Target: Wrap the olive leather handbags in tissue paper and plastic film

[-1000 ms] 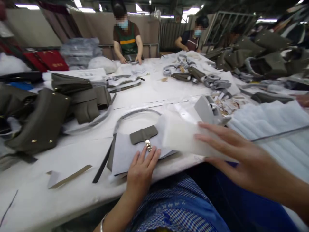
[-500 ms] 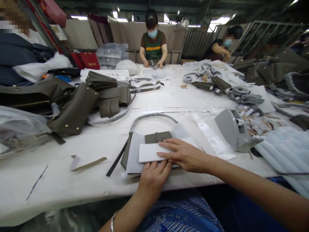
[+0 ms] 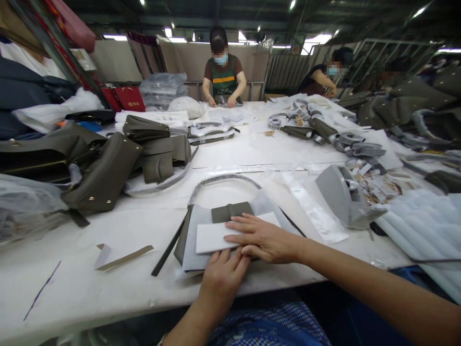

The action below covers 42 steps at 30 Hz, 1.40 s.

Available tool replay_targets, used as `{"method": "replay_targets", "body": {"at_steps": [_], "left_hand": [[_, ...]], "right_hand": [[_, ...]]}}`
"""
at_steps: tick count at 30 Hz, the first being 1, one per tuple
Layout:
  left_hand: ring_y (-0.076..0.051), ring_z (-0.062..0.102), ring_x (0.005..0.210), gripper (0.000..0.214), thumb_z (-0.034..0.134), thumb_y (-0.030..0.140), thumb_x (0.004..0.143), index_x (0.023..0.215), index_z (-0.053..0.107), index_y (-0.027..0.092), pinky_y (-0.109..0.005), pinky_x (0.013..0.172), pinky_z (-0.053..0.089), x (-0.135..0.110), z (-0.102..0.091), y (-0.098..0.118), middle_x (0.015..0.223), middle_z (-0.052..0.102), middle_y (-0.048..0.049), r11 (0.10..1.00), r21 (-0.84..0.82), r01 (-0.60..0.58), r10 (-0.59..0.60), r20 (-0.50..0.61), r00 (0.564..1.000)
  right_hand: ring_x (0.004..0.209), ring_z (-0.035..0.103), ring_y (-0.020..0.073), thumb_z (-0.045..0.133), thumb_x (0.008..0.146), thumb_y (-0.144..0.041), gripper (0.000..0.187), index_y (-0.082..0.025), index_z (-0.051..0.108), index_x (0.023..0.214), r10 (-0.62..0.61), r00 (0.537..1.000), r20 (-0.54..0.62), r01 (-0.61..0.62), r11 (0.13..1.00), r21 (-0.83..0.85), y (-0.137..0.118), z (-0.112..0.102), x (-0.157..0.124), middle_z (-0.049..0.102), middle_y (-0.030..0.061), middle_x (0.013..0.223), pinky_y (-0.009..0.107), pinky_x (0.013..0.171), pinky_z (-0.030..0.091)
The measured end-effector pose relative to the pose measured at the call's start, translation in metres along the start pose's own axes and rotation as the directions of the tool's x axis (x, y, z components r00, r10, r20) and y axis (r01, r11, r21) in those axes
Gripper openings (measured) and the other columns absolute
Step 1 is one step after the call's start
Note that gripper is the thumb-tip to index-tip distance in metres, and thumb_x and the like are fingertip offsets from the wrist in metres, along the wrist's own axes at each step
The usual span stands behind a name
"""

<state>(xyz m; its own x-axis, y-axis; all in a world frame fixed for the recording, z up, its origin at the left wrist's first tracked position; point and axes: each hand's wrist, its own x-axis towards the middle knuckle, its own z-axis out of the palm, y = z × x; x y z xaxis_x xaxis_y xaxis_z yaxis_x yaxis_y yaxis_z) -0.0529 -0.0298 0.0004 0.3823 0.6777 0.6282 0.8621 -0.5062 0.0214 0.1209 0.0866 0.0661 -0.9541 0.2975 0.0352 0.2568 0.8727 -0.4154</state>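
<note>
A small olive-grey bag wrapped in grey-white cloth lies at the near edge of the white table. A white rectangular pad lies over the bag's front. My right hand rests flat on the pad, fingers stretched out toward the left. My left hand lies flat just below it, fingertips on the cloth's near edge. The bag's grey strap loops behind it on the table.
Olive-grey bags pile up at the left. A grey box and clear plastic sleeve lie to the right, white padded sheets further right. Two masked people work at the far side. A cardboard strip lies left.
My right hand brought the white pad from the right and laid it over the bag's clasp, then pressed it flat. The view has shifted right and down a little.
</note>
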Motion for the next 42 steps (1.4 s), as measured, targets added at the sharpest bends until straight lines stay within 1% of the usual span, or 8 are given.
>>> {"method": "replay_targets", "body": {"at_steps": [14,19,26,29,32,37,40,42], "left_hand": [[-0.020,0.062,0.120,0.045,0.062,0.011,0.092,0.136,0.056,0.016,-0.031,0.101,0.052,0.019,-0.050,-0.002,0.132,0.065,-0.0117,0.980,-0.190,0.061,-0.091,-0.153,0.984],[-0.034,0.052,0.132,0.067,0.056,0.044,0.095,0.153,0.032,0.020,-0.046,0.096,0.056,0.037,-0.021,-0.003,0.158,0.033,-0.0187,0.973,-0.128,0.190,-0.175,0.120,0.977],[-0.035,0.049,0.134,0.064,0.039,0.043,0.100,0.157,0.021,0.019,-0.050,0.102,0.050,0.017,0.014,-0.010,0.157,0.036,-0.0188,1.000,0.000,0.029,-0.029,0.086,0.996],[-0.038,0.045,0.136,0.059,0.037,0.034,0.101,0.157,0.022,0.024,-0.055,0.105,0.046,0.013,0.016,-0.015,0.160,0.031,-0.0159,1.000,0.010,-0.013,0.012,0.140,0.990],[-0.043,0.043,0.137,0.061,0.039,0.029,0.099,0.157,0.020,0.029,-0.060,0.104,0.043,0.011,0.022,-0.020,0.163,0.022,-0.0141,1.000,-0.013,-0.014,0.016,0.182,0.983],[-0.048,0.040,0.137,0.062,0.039,0.036,0.099,0.157,0.016,0.033,-0.066,0.101,0.042,0.010,0.026,-0.021,0.165,0.014,-0.0112,0.998,-0.062,0.006,0.003,0.154,0.988],[-0.045,0.037,0.140,0.060,0.039,0.037,0.100,0.157,0.021,0.030,-0.064,0.107,0.038,0.013,0.017,-0.015,0.165,0.017,-0.0125,0.998,-0.050,0.034,-0.023,0.197,0.980],[-0.042,0.036,0.141,0.059,0.041,0.037,0.100,0.156,0.024,0.029,-0.060,0.111,0.036,0.016,0.011,-0.010,0.164,0.021,-0.0138,0.998,-0.029,0.053,-0.045,0.216,0.975]], "right_hand": [[0.149,0.026,0.0232,0.043,0.103,-0.037,0.039,-0.025,0.056,0.138,-0.022,0.997,-0.070,0.026,0.998,0.057,0.007,0.011,-0.002,0.046,0.0054,0.153,0.051,0.121,0.019],[0.141,0.039,0.0194,0.051,0.099,-0.028,0.030,-0.023,0.065,0.125,-0.055,0.994,-0.097,0.051,0.998,-0.036,0.006,0.010,0.004,0.060,0.0057,0.139,0.044,0.119,0.027],[0.117,0.061,0.0177,0.050,0.096,-0.017,0.022,-0.014,0.072,0.100,-0.041,0.943,-0.329,-0.009,0.989,-0.148,-0.011,0.019,-0.021,0.072,0.0104,0.112,0.030,0.107,0.045],[0.103,0.067,0.0139,0.054,0.097,-0.021,0.017,-0.015,0.071,0.098,-0.015,0.819,-0.574,-0.035,0.996,-0.076,-0.018,0.017,-0.065,0.075,0.0072,0.104,0.025,0.098,0.051],[0.098,0.069,0.0149,0.058,0.095,-0.021,0.014,-0.020,0.071,0.100,0.206,0.586,-0.783,-0.339,0.941,-0.006,-0.016,0.005,-0.136,0.076,0.0050,0.103,0.028,0.093,0.055],[0.105,0.068,0.0274,0.055,0.094,-0.028,0.023,-0.020,0.073,0.105,0.496,0.090,-0.864,-0.936,0.340,0.097,-0.025,-0.015,-0.283,0.074,0.0096,0.109,0.045,0.095,0.053],[0.096,0.070,0.0298,0.054,0.093,-0.035,0.028,-0.018,0.074,0.101,0.516,-0.073,-0.853,-0.982,0.112,0.151,-0.048,-0.006,-0.332,0.075,0.0099,0.105,0.046,0.089,0.055],[0.080,0.072,0.0262,0.055,0.092,-0.041,0.030,-0.020,0.076,0.098,0.611,-0.115,-0.783,-0.961,0.130,0.243,-0.061,0.007,-0.333,0.077,0.0068,0.097,0.042,0.079,0.058]]}}
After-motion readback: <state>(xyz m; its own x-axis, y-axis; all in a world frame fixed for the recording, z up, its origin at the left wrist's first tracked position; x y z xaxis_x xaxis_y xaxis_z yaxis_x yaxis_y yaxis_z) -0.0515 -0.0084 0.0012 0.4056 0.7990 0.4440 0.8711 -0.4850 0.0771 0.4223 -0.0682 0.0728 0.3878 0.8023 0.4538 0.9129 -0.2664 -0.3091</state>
